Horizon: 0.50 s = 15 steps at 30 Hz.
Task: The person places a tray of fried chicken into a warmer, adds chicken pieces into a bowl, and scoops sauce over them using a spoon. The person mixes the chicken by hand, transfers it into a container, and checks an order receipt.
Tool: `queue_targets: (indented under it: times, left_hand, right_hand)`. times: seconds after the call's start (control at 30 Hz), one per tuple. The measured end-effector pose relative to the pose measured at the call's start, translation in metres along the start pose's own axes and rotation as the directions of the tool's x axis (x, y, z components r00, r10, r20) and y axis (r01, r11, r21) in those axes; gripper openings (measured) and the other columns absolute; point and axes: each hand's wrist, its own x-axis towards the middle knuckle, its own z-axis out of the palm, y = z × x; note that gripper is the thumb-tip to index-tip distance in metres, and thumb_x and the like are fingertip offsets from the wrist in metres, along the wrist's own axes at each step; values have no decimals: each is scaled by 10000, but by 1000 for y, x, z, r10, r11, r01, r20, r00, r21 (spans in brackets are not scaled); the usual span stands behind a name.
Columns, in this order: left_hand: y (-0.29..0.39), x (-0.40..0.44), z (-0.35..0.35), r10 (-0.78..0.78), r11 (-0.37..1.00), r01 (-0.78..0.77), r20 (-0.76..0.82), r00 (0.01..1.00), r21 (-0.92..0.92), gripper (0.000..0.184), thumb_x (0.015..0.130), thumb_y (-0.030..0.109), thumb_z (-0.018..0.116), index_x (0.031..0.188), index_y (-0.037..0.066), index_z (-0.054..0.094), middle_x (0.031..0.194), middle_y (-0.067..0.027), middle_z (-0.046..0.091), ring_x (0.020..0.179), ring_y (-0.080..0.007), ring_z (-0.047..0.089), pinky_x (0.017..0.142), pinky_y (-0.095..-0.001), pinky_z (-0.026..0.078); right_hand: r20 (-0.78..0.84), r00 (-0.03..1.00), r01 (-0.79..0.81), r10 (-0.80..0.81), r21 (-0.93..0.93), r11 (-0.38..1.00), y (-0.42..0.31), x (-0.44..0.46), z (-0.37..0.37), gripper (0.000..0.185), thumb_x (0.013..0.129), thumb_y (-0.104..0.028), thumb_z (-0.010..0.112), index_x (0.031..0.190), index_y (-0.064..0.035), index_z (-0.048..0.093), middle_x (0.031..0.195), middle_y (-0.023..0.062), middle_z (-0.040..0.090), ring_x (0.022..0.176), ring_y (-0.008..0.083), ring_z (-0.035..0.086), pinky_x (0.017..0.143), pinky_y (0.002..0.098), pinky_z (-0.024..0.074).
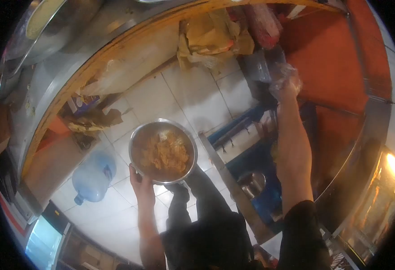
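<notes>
My left hand (142, 182) grips the lower left rim of a round metal bowl (195, 155). Inside the bowl lies a heap of orange-brown coated food (163, 150). My right hand (287, 84) is stretched far forward, wrapped in a clear plastic bag or glove. It is at a clear plastic container (262, 65) beside the red surface. Its fingers are blurred by the plastic, so what they hold, if anything, cannot be made out.
A blue water jug (94, 176) lies on the white tiled floor (184, 92). Brown paper or bags (213, 33) hang at the top. Below my right arm, a blue shelf holds a metal pot (253, 184). At the right is a red panel (325, 58).
</notes>
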Motion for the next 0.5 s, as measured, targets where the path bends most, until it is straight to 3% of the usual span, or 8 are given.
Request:
queue_targets:
  times: [0.07, 0.13, 0.17, 0.3, 0.33, 0.4, 0.47, 0.5]
  left_hand:
    - [2, -5, 5, 38, 999, -38, 0, 999, -5, 495, 902, 64, 632, 1333, 12, 395, 1248, -131, 562, 1138, -199, 562, 967, -352, 469]
    - [4, -16, 3, 47, 999, -47, -5, 999, -27, 532, 892, 44, 631, 1363, 7, 386, 1263, -133, 549, 1176, -205, 539, 972, -347, 467]
    - [6, -23, 2, 40, 999, -40, 8, 999, -15, 532, 892, 44, 631, 1363, 7, 386, 1263, -133, 549, 1176, -205, 539, 972, -347, 467]
    - [11, -62, -28, 78, 994, -72, -89, 993, 77, 583, 871, 67, 619, 1396, 1, 374, 1276, -147, 535, 1160, -228, 552, 960, -355, 479]
    - [9, -76, -35, 113, 992, -106, -98, 989, 74, 590, 863, 75, 607, 1399, -2, 374, 1277, -152, 532, 1147, -235, 560, 950, -361, 486]
    - [0, -100, -63, 115, 980, -91, -131, 985, 176, 605, 852, 83, 573, 1412, -4, 360, 1257, -155, 530, 1108, -241, 580, 915, -367, 511]
    - [-16, -123, -105, 128, 959, -90, -129, 983, 269, 560, 858, 75, 555, 1386, 6, 380, 1243, -150, 528, 1079, -228, 589, 880, -356, 524]
    - [-21, -137, -116, 99, 966, -73, -94, 991, 249, 494, 883, 93, 564, 1345, 16, 404, 1217, -142, 540, 1060, -210, 592, 855, -340, 522]
  right_hand:
    - [-187, 975, 137, -124, 58, 989, 55, 18, 4, 162, 951, -89, 505, 1053, -27, 615, 955, 100, 651, 765, 207, 595, 621, 349, 523]
    - [-346, 938, 66, -8, 157, 985, 55, -43, 50, 180, 964, -151, 505, 1092, -74, 606, 918, 64, 635, 743, 182, 547, 628, 311, 492]
    - [-382, 924, 53, 27, 199, 979, 55, -76, 67, 209, 970, -163, 508, 1140, -69, 583, 1007, 83, 614, 845, 198, 540, 716, 323, 472]
    - [-223, 972, 26, 71, 406, 914, 61, -221, 122, 377, 990, -209, 517, 1330, -48, 492, 1359, 161, 529, 1253, 262, 511, 1067, 373, 393]
    - [-251, 968, -27, 21, -21, 999, 30, -261, 123, 404, 993, -177, 519, 1357, -13, 463, 1381, 178, 504, 1279, 269, 490, 1086, 367, 375]
    - [-199, 979, 69, -31, 185, 980, 24, -333, 119, 390, 999, -148, 516, 1339, 38, 471, 1275, 132, 564, 1145, 221, 554, 1013, 348, 437]
    - [-27, 1000, 15, -9, 264, 964, 13, -404, 86, 357, 1018, -138, 499, 1328, 40, 474, 1246, 156, 584, 1149, 217, 572, 1006, 335, 446]
    - [-38, 999, 9, 1, 259, 966, 13, -439, 60, 357, 1018, -138, 499, 1328, 40, 474, 1246, 156, 584, 1149, 217, 572, 1006, 335, 446]
